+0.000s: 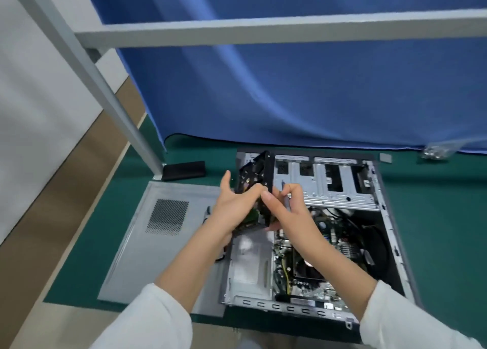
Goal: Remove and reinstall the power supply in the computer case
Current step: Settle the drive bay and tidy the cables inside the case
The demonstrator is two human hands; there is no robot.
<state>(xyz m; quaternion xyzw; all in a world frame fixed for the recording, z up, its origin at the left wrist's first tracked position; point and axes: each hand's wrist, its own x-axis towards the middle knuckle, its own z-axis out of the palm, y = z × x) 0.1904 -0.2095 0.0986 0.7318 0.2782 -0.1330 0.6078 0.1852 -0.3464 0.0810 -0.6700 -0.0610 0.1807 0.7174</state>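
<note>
Head view, only one I've got. Risks first: I'm holding a black bracket (257,188) w/ a drive in it, lifted above the open computer case (379,217), right over the motherboard (316,256). If my grip slips it drops onto the board or the fan, prob. bending sth. A green circuit edge shows at the bracket's lower end, near my left palm; squeezing there could stress it. Can't tell if any cable is attached to the bracket; if one is, pulling further could yank a plug. Sharp sheet-metal edges of the case sit just beside my right wrist, so a quick move could scrape skin.

Power supply (250,259): I judge it's the silver box w/ white label at the case's near-left corner, seated inside, below my hands, untouched. So the main job isn't started yet, imo; the bracket looks like it's in the way.

Hands: left hand (232,209) comes from the left, palm toward the bracket, fingers curled round its side, thumb sticking up free. Right hand (287,206) reaches in from the right, thumb pressed on the bracket's near edge, fingers bent behind it, so both grip it. Forearms converge; white sleeves pushed back. The side panel (147,238) lies flat on the green mat (434,230), left of the case.
</note>
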